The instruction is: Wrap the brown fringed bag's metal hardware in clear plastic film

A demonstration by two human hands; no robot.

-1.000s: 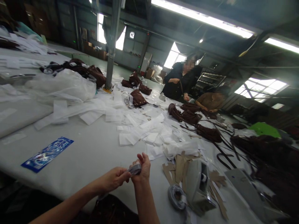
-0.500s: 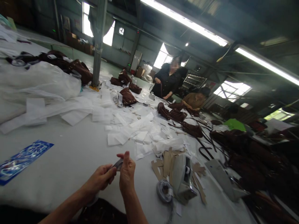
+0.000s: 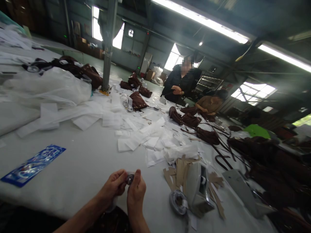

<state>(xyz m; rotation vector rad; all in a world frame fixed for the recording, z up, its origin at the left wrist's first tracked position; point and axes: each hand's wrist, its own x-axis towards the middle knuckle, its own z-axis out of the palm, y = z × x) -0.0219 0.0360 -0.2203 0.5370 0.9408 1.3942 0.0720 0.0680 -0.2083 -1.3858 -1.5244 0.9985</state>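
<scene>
Close together above the near table edge, both my hands hold a small grey strip [image 3: 130,178] that looks curled round. My left hand [image 3: 116,183] pinches one side of it between thumb and fingers. On the other side my right hand [image 3: 136,191] grips it, thumb pointing up. Most of the strip is hidden by the fingers, so its exact kind is unclear. Below my hands, a dark brown bag [image 3: 110,221] shows partly at the table edge. To the right lies a coiled strap [image 3: 178,203] in clear wrapping, beside a grey tape dispenser [image 3: 199,191].
A blue printed packet [image 3: 34,165] lies at left. White paper sheets [image 3: 150,142] and cardboard strips [image 3: 181,170] are scattered mid-table. Brown bags [image 3: 191,121] and a second grey dispenser [image 3: 243,191] stand right. A metal post [image 3: 109,48] rises behind. Two people [image 3: 181,82] work across the table.
My hands have come lower and closer together, and the grey strip now looks curled instead of stretched out. The view has shifted slightly. The standing person's hands have come together.
</scene>
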